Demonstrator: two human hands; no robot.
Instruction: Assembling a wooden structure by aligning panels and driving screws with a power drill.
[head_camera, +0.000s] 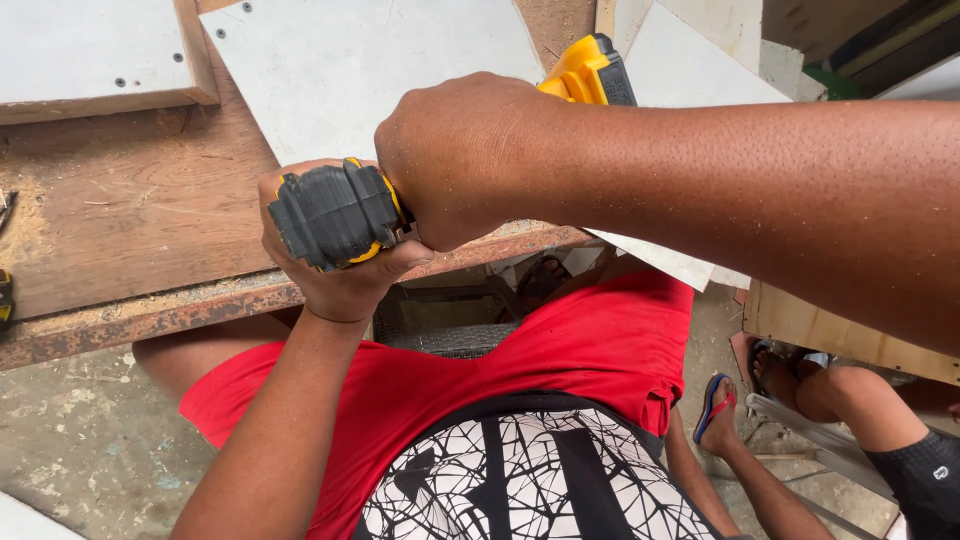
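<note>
At frame centre, a yellow-and-black cordless drill (340, 212) is steadied over the desk (120, 210) edge: left hand (335, 270) fingers cupped under its battery, right hand (460, 160) clamped around the grip.

A worn wooden workbench (120, 215) with a rusty metal edge (150, 312) carries white laminate panels: one large sheet (330, 70) at top centre, a framed one (90, 50) at top left with small screw holes. Below lies a dusty concrete floor (70, 440). At right, another person's foot wears a blue-and-red flip-flop (715, 405).
</note>
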